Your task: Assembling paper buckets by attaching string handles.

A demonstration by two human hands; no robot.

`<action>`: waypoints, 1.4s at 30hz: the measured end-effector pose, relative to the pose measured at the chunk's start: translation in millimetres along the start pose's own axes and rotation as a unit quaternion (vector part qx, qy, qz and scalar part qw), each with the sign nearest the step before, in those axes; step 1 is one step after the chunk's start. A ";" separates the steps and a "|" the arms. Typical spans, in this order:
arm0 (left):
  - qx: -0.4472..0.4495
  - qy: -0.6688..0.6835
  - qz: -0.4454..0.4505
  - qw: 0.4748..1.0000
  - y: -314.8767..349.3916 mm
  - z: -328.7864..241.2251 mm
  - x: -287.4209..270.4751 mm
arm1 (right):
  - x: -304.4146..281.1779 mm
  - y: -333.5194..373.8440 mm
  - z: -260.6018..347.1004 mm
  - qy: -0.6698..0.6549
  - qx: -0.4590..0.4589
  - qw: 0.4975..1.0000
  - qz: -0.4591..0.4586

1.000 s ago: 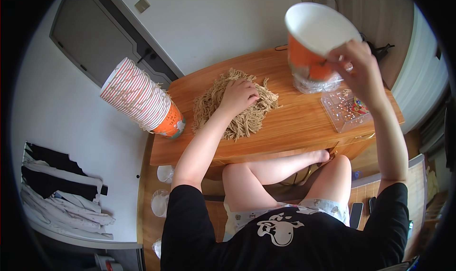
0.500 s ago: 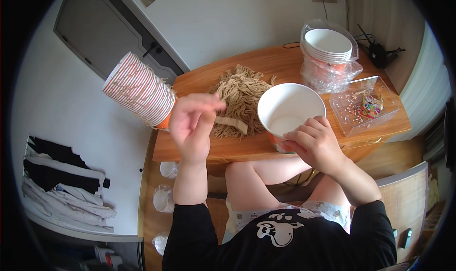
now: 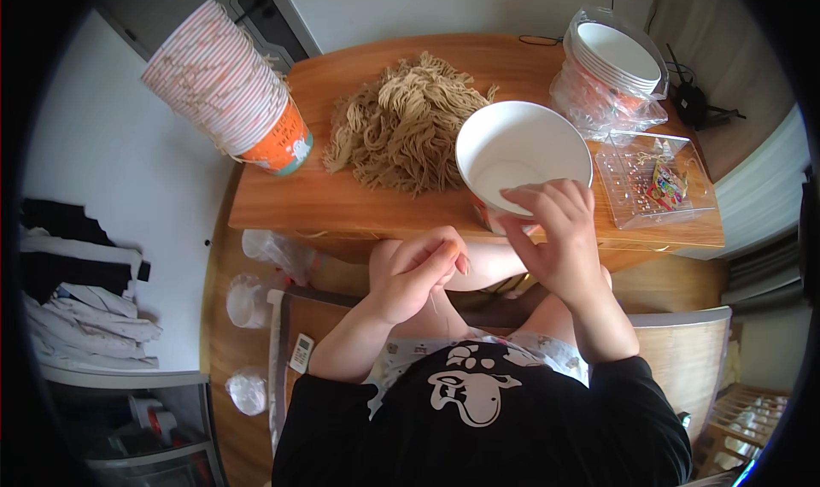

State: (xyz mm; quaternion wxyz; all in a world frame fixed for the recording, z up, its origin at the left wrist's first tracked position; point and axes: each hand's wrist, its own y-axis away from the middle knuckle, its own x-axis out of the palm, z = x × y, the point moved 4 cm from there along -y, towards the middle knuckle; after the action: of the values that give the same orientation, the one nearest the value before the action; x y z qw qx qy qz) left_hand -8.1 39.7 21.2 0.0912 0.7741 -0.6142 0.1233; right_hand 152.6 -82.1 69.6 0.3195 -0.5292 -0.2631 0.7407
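Observation:
A white-lined paper bucket (image 3: 521, 132) stands upright near the table's front edge, its outside orange. My right hand (image 3: 559, 239) is over its near rim, thumb and fingers apart; whether a fingertip touches the rim I cannot tell. Just off the front edge, above my lap, my left hand (image 3: 418, 273) is closed, and a thin pale strand (image 3: 434, 303) hangs below its fingers. A loose heap of tan cords (image 3: 406, 128) lies left of the bucket. At the table's left, a tall leaning stack of striped paper buckets (image 3: 222, 85) has cord handles showing.
At the back right, more white buckets (image 3: 617, 55) stand in clear plastic wrap. In front of them is a clear open box (image 3: 653, 188) with small beads and a colourful packet. Several plastic-wrapped things (image 3: 248, 301) are on the floor left of the chair. A black cabled device (image 3: 690, 102) sits by the curtain.
My left hand has come down from beside the cord heap to above my lap and closed. My right hand's fingers have spread from the bucket's rim. The view has shifted.

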 end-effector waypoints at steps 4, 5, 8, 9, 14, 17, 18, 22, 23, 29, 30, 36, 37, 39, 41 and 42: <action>0.063 0.030 -0.071 0.995 -4.7 30.5 5.1 | -12.4 13.2 2.5 -0.012 -0.003 0.999 -0.039; 0.085 0.035 -0.069 0.993 -6.2 34.3 7.9 | -13.6 16.6 6.8 -0.046 -0.005 0.999 -0.025; 0.095 0.095 -0.054 0.989 -7.7 39.9 12.5 | -7.1 29.6 17.4 -0.084 -0.022 0.996 -0.015; 0.083 0.145 -0.041 0.985 -8.3 41.9 14.0 | -2.7 35.0 17.8 -0.079 -0.031 0.996 -0.023; 0.079 0.179 -0.024 0.980 -6.7 47.2 12.4 | 6.9 42.5 14.3 -0.079 0.011 0.995 -0.066; 0.067 0.187 -0.028 0.980 -3.9 45.9 11.0 | 9.2 41.6 12.5 -0.105 -0.008 0.992 -0.069; 0.063 0.191 -0.030 0.979 -3.0 45.6 10.0 | 9.5 41.7 12.8 -0.105 -0.008 0.992 -0.068; 0.052 0.201 -0.030 0.978 -1.0 44.9 8.0 | 9.2 43.4 9.6 -0.107 -0.022 0.992 -0.067; 0.049 0.190 -0.029 0.980 -0.6 44.8 7.3 | 9.6 43.9 9.4 -0.104 -0.034 0.992 -0.066; 0.048 0.061 -0.011 0.997 -4.6 45.8 4.6 | 11.9 43.1 13.1 -0.121 -0.012 0.992 -0.024; 0.041 0.047 -0.022 0.998 -6.2 46.5 7.3 | 12.2 42.7 14.9 -0.121 -0.013 0.992 -0.023; 0.046 0.031 -0.015 0.998 -9.9 51.7 6.4 | 16.3 45.9 21.1 -0.037 -0.072 0.997 0.002; 0.070 -0.010 -0.037 0.997 -9.5 52.3 6.5 | 16.5 45.9 21.5 -0.037 -0.073 0.997 0.003; 0.095 -0.048 -0.059 0.993 -11.4 52.3 11.4 | 16.8 46.9 24.1 0.027 -0.110 0.994 0.007; 0.130 -0.076 -0.084 0.985 -13.0 49.4 15.1 | 18.8 46.6 22.2 0.034 -0.127 0.991 -0.003; 0.130 -0.076 -0.083 0.985 -13.3 47.9 16.7 | 18.8 46.5 22.4 0.041 -0.143 0.989 -0.014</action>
State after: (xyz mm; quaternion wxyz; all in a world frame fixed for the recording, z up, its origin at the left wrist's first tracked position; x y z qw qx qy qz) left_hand 12.3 13.2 -19.3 -0.0469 0.8347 -0.5318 0.1351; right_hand 117.8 -99.7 30.9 0.2612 -0.5961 -0.3600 0.6685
